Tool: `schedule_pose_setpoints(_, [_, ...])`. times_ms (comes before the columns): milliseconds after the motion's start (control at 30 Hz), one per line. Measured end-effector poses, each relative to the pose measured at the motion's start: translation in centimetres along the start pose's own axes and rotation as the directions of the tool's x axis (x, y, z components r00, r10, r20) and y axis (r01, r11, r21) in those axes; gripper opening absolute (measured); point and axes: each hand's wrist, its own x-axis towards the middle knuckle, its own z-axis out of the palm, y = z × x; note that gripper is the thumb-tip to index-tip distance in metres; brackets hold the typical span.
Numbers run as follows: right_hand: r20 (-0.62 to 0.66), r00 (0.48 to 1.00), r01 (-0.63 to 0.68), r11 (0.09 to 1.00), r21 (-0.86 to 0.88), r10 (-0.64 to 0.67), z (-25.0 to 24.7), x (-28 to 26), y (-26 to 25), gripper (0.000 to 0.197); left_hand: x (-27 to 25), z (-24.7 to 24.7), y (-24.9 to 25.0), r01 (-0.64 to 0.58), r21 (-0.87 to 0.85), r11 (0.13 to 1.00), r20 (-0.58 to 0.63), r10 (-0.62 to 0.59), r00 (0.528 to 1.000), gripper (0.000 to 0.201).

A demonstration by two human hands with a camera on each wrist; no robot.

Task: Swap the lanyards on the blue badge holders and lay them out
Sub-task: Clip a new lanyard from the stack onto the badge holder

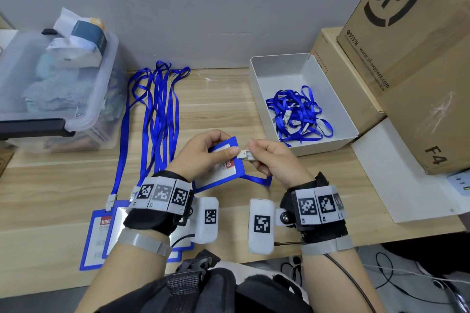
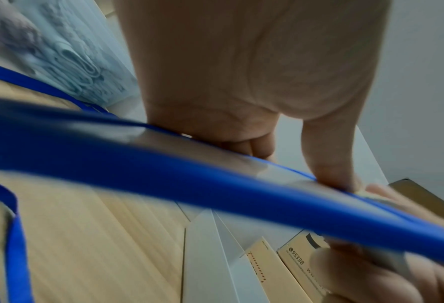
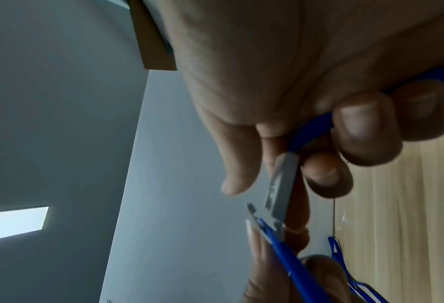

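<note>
Head view shows us holding one blue badge holder up off the wooden table, between our two hands. Our left hand grips it near its top edge, fingers curled behind and thumb pressed on the front. Our right hand pinches the grey lanyard clip between thumb and forefinger, right at the holder's top edge, with the other fingers curled round the blue strap, which loops down just below that hand.

From the right wrist we see the clip's jaws standing open at the holder's rim; whether it is going on or coming off we cannot tell.

We judge the job to be partly done. Beyond and to the left of our left hand, several long lanyards lie stretched out side by side, each running back to a badge holder near our left wrist; the finished holders overlap there, and the wrist partly hides them, so we cannot count them. Beyond our right hand, a white tray holds a tangle of loose lanyards with their clips. We cannot say whether these are taken-off ones or spares. What seems left: finish this clip, then lay this holder beside the others.
</note>
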Motion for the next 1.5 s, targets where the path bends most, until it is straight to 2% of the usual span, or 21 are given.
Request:
schedule_pose_setpoints(67, [0.018, 1.0, -0.003, 0.999, -0.037, 0.004, 0.0, -0.2, -0.2, 0.033, 0.0, 0.0, 0.0, 0.004, 0.011, 1.0, -0.013, -0.004, 1.0, 0.008])
schedule_pose_setpoints(233, [0.065, 0.998, 0.016, 0.993, -0.116, -0.008, -0.2, -0.4, -0.2, 0.012, -0.2, -0.2, 0.2, -0.016, 0.098, 0.995, -0.037, 0.02, 0.999, 0.008])
schedule_pose_setpoints(433, [0.045, 0.999, -0.021, 0.996, -0.091, 0.025, 0.7, 0.0, 0.3, 0.022, -0.2, -0.5, 0.3, -0.028, 0.213, 0.977, -0.065, 0.043, 0.997, 0.011])
schedule_pose_setpoints(567, [0.023, 0.999, -0.04, 0.996, -0.081, 0.042, 0.2, 0.1, 0.4, 0.007, -0.1, -0.7, 0.3, -0.004, 0.232, 0.973, -0.035, 0.012, 0.999, 0.011])
schedule_pose_setpoints(667, [0.013, 0.999, -0.038, 0.998, -0.045, 0.039, 0.0, 0.2, 0.5, 0.011, -0.1, -0.8, 0.3, -0.004, 0.249, 0.968, -0.022, 0.01, 1.0, 0.011])
schedule_pose_setpoints(800, [-0.016, 0.999, -0.029, 0.997, -0.066, 0.028, -0.1, 0.4, 0.5, 0.019, -0.1, -1.1, 0.0, 0.029, 0.224, 0.974, 0.008, -0.032, 0.999, 0.029])
schedule_pose_setpoints(900, [-0.059, 0.998, 0.006, 1.0, -0.027, -0.008, -0.4, 0.4, 0.3, 0.011, -0.1, -1.5, -0.4, 0.068, 0.231, 0.971, -0.003, -0.07, 0.998, 0.044])
schedule_pose_setpoints(967, [-0.079, 0.996, 0.045, 0.999, -0.013, -0.046, -0.2, 0.3, 0.1, 0.007, 0.0, -1.8, -0.6, 0.077, 0.229, 0.97, -0.02, -0.074, 0.997, 0.029])
schedule_pose_setpoints(1067, [-0.093, 0.991, 0.089, 0.996, -0.03, -0.091, -0.5, 0.6, -0.1, 0.023, -0.2, -2.3, -0.8, 0.084, 0.182, 0.98, -0.094, -0.067, 0.993, 0.009])
schedule_pose_setpoints(1133, [-0.148, 0.985, 0.06, 0.984, -0.166, -0.085, -1.1, 1.3, -0.3, 0.034, -0.4, -2.8, -1.3, 0.087, 0.119, 0.989, -0.169, -0.066, 0.983, 0.006])
schedule_pose_setpoints(1233, [-0.278, 0.952, -0.012, 0.892, -0.451, -0.128, -1.8, 3.2, -0.8, 0.021, -0.7, -3.4, -2.3, 0.141, -0.035, 0.989, -0.257, -0.145, 0.955, 0.007])
schedule_pose_setpoints(1300, [-0.325, 0.929, -0.004, 0.874, -0.486, -0.177, -1.8, 4.6, -1.4, 0.011, -0.9, -3.6, -3.4, 0.203, -0.111, 0.973, -0.301, -0.228, 0.926, 0.012])
schedule_pose_setpoints(1333, [-0.343, 0.917, 0.004, 0.865, -0.502, -0.203, -1.7, 5.4, -1.7, 0.014, -1.1, -3.6, -4.0, 0.237, -0.133, 0.962, -0.307, -0.267, 0.914, 0.014])
schedule_pose_setpoints(1433, [-0.374, 0.879, 0.02, 0.808, -0.588, -0.294, -1.5, 7.3, -2.2, 0.02, -1.5, -3.3, -5.8, 0.376, -0.129, 0.918, -0.259, -0.397, 0.881, 0.016])
schedule_pose_setpoints(1500, [-0.405, 0.85, 0.046, 0.813, -0.58, -0.337, -1.2, 8.2, -2.4, 0.018, -2.0, -2.9, -6.8, 0.478, -0.115, 0.871, -0.211, -0.492, 0.845, 0.017])
